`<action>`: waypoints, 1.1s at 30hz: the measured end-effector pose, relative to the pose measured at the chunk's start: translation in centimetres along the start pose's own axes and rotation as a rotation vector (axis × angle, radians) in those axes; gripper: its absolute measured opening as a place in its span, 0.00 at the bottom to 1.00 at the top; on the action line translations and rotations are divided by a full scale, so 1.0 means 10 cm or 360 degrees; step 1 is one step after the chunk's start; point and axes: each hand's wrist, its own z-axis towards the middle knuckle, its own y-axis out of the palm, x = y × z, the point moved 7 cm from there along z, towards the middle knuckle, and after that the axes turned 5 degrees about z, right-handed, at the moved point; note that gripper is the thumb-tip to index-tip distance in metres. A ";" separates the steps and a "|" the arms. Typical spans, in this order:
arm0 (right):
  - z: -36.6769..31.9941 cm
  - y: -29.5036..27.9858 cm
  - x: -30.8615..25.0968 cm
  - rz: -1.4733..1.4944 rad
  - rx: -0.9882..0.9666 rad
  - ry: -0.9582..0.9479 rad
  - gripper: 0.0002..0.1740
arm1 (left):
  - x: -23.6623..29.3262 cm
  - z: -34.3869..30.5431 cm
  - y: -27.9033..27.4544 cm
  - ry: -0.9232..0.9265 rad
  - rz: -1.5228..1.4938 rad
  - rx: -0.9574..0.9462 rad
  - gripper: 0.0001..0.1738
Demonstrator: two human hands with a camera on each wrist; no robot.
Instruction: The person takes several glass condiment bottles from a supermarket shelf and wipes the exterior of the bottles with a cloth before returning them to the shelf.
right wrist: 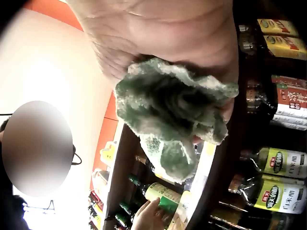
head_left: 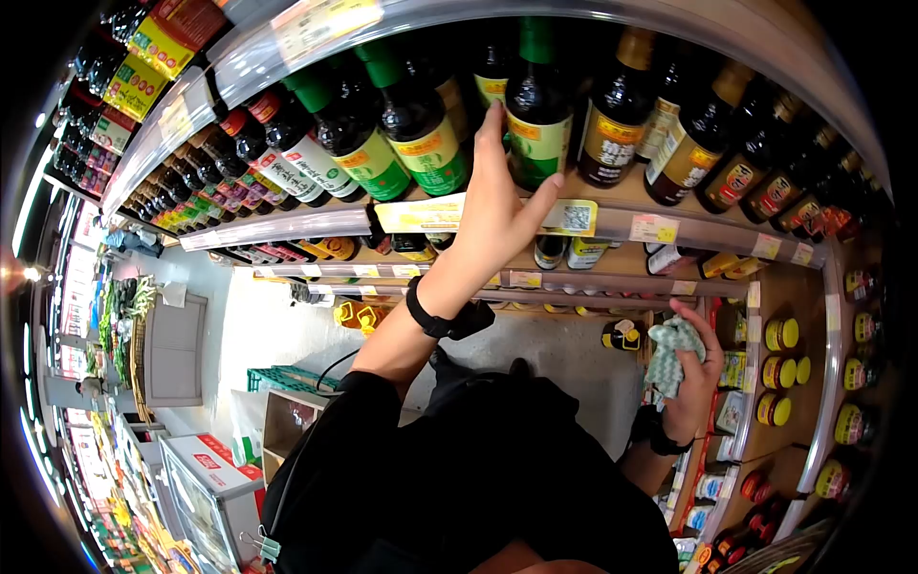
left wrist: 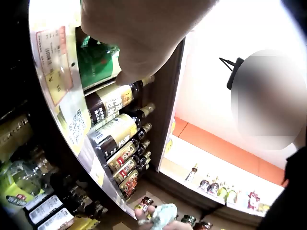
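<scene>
My left hand [head_left: 497,206] reaches up to the shelf, its fingers straight along the left side of a dark bottle [head_left: 538,124] with a green cap and a yellow-green label. The thumb lies at the lower right of that label. The bottle stands upright near the shelf's front edge. In the left wrist view the hand covers most of it, leaving part of the green label in sight. Lower and to the right, my right hand [head_left: 690,378] holds a crumpled green-and-white cloth [right wrist: 163,120] against its palm and fingers.
More green-capped bottles [head_left: 421,139] stand left of the left hand, and brown-capped ones [head_left: 612,129] to its right. A yellow price strip [head_left: 421,214] runs along the shelf edge. Yellow-lidded jars [head_left: 780,371] fill the right-hand shelves. Yellow jugs [head_left: 359,316] sit low by the floor.
</scene>
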 end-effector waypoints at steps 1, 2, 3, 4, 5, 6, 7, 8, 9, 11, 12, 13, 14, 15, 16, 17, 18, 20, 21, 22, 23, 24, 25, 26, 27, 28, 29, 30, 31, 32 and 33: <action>-0.05 -0.06 0.04 0.0000 0.0015 -0.0003 0.31 | -0.02 0.01 0.05 -0.0045 -0.0057 -0.0013 0.57; -0.09 -0.11 0.09 -0.0017 0.0023 0.0008 0.31 | -0.05 -0.01 0.09 -0.0167 -0.0199 -0.0002 0.56; -0.13 -0.14 0.12 -0.0033 0.0031 0.0022 0.32 | -0.05 -0.01 0.10 -0.0192 -0.0101 -0.0005 0.56; -0.16 -0.15 0.15 -0.0007 0.0025 0.0023 0.32 | -0.08 -0.01 0.12 -0.0129 -0.0022 0.0027 0.57; -0.18 -0.16 0.15 -0.0004 0.0035 0.0020 0.32 | -0.10 0.00 0.14 -0.0064 0.0058 0.0062 0.57; -0.19 -0.16 0.15 -0.0019 0.0019 0.0017 0.33 | -0.10 0.01 0.13 -0.0098 0.0062 0.0055 0.58; -0.19 -0.14 0.14 -0.0036 0.0000 0.0014 0.33 | -0.09 0.02 0.12 -0.0093 0.0061 0.0053 0.58; -0.18 -0.12 0.13 -0.0035 0.0000 0.0010 0.33 | -0.12 0.03 0.12 -0.0139 0.0121 0.0039 0.58; -0.17 -0.08 0.11 -0.0038 -0.0029 -0.0009 0.33 | -0.15 0.05 0.12 -0.0184 0.0182 0.0026 0.58; -0.15 -0.01 0.08 -0.0039 -0.0065 -0.0036 0.33 | -0.14 0.09 0.09 -0.0178 0.0111 0.0054 0.57; -0.14 0.03 0.09 -0.0067 -0.0068 -0.0026 0.33 | -0.11 0.11 0.07 -0.0179 0.0177 0.0043 0.56; -0.14 0.07 0.10 -0.0094 -0.0072 -0.0015 0.34 | -0.10 0.12 0.05 -0.0182 0.0245 0.0031 0.55; -0.12 0.12 0.11 -0.0118 -0.0106 -0.0015 0.34 | -0.09 0.12 0.04 -0.0177 0.0252 0.0038 0.55; -0.12 0.17 0.10 -0.0112 -0.0114 -0.0023 0.34 | -0.10 0.11 0.03 -0.0213 0.0225 0.0082 0.51; -0.11 0.23 0.10 -0.0149 -0.0137 -0.0002 0.33 | -0.11 0.10 0.01 -0.0246 0.0197 0.0124 0.48; -0.11 0.27 0.11 -0.0188 -0.0157 0.0019 0.33 | -0.12 0.10 0.00 -0.0236 0.0201 0.0128 0.48; -0.11 0.28 0.14 -0.0222 -0.0162 0.0037 0.33 | -0.12 0.08 -0.01 -0.0239 0.0208 0.0133 0.48; -0.12 0.36 0.14 -0.0208 -0.0168 0.0077 0.33 | -0.14 0.05 -0.03 -0.0224 0.0229 0.0137 0.50; -0.13 0.39 0.15 -0.0197 -0.0174 0.0123 0.33 | -0.13 0.04 -0.04 -0.0217 0.0232 0.0146 0.50; -0.13 0.41 0.18 -0.0170 -0.0182 0.0136 0.33 | -0.13 0.04 -0.03 -0.0223 0.0142 0.0120 0.50; -0.12 0.43 0.18 -0.0170 -0.0189 0.0128 0.33 | -0.13 0.04 -0.03 -0.0229 0.0052 0.0093 0.51; -0.13 0.45 0.19 -0.0162 -0.0195 0.0135 0.33 | -0.11 0.04 -0.04 -0.0207 0.0077 0.0052 0.50; -0.13 0.46 0.20 -0.0154 -0.0200 0.0143 0.32 | -0.08 0.03 -0.05 -0.0204 0.0078 0.0057 0.50; -0.13 0.47 0.20 -0.0167 -0.0214 0.0130 0.32 | -0.09 0.02 -0.04 -0.0326 -0.0062 -0.0002 0.50; -0.13 0.48 0.21 -0.0167 -0.0214 0.0126 0.32 | -0.11 0.00 -0.01 -0.0445 -0.0203 -0.0062 0.50; -0.13 0.50 0.22 -0.0160 -0.0225 0.0132 0.32 | -0.05 0.00 -0.03 -0.0302 -0.0038 -0.0033 0.50; -0.14 0.52 0.23 -0.0152 -0.0235 0.0138 0.32 | -0.06 -0.02 -0.03 -0.0298 -0.0040 -0.0032 0.50; -0.14 0.53 0.23 -0.0153 -0.0235 0.0132 0.32 | -0.07 -0.04 -0.04 -0.0278 -0.0039 -0.0026 0.51; -0.15 0.56 0.23 -0.0171 -0.0248 0.0146 0.32 | -0.08 -0.06 -0.04 -0.0258 -0.0039 -0.0019 0.52; -0.15 0.59 0.24 -0.0189 -0.0262 0.0158 0.32 | -0.10 -0.09 -0.02 -0.0252 -0.0041 -0.0015 0.52; -0.16 0.60 0.25 -0.0191 -0.0261 0.0151 0.32 | -0.08 -0.12 -0.05 -0.0174 -0.0055 0.0090 0.50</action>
